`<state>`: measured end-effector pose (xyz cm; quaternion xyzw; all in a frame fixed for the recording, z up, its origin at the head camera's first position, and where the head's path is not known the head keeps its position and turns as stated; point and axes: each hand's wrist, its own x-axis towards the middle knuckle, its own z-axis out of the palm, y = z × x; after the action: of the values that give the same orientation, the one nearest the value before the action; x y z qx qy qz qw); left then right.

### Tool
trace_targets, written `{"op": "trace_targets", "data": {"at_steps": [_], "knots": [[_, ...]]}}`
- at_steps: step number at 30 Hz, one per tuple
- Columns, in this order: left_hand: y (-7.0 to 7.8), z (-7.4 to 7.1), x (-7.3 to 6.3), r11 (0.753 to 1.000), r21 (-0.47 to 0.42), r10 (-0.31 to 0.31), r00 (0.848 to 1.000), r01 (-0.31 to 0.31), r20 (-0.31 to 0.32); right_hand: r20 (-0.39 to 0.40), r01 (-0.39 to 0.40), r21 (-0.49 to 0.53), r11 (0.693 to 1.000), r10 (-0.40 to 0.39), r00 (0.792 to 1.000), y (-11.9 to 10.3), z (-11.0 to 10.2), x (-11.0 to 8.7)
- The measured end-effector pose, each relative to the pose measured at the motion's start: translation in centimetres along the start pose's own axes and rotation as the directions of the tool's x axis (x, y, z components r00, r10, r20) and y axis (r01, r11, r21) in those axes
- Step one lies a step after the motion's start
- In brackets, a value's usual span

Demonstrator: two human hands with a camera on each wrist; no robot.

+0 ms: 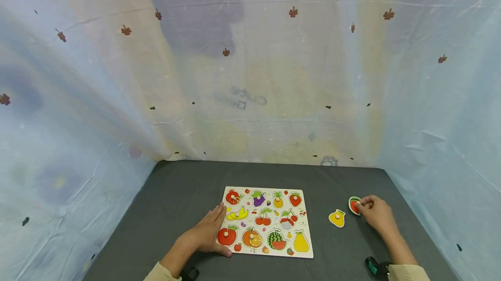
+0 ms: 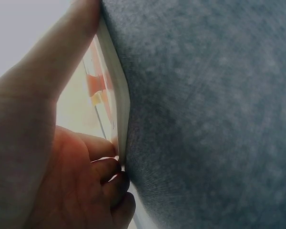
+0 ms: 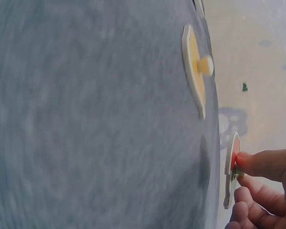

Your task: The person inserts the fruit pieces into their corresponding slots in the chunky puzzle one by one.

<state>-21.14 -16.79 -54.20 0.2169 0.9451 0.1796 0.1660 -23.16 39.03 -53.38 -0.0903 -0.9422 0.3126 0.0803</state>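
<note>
A white fruit puzzle board (image 1: 267, 221) lies on the dark table in the head view. My left hand (image 1: 209, 230) rests along its left edge, fingers extended and thumb at the near left corner; in the left wrist view the fingertips (image 2: 115, 188) meet the board's side (image 2: 115, 86). Off to the right, my right hand (image 1: 377, 213) pinches a watermelon puzzle piece (image 1: 354, 206) by its knob between thumb and fingers. The right wrist view shows that piece (image 3: 232, 164) edge-on, tilted upright. Left of it lies a yellow pear piece (image 1: 337, 218) with its knob up.
Several printed fruits cover the board, including a watermelon picture (image 1: 277, 240) and a pear picture (image 1: 301, 242) at its near right. Dark grey cloth (image 1: 188, 185) covers the table. Pale patterned curtains (image 1: 254, 76) hang behind and on both sides.
</note>
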Motion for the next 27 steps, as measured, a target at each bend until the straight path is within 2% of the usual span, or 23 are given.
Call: {"op": "trace_targets", "data": {"at_steps": [11,27], "knots": [[0.2,-0.2,-0.1,1.0,-0.005,0.004,1.0,-0.004,-0.002,0.007,0.06,0.004,0.998,-0.06,0.998,-2.1,0.8,-0.2],[0.0,-0.1,0.0,1.0,0.0,-0.001,1.0,0.001,0.004,0.084,0.121,0.062,0.991,-0.126,0.988,-5.0,2.4,-1.1]]}}
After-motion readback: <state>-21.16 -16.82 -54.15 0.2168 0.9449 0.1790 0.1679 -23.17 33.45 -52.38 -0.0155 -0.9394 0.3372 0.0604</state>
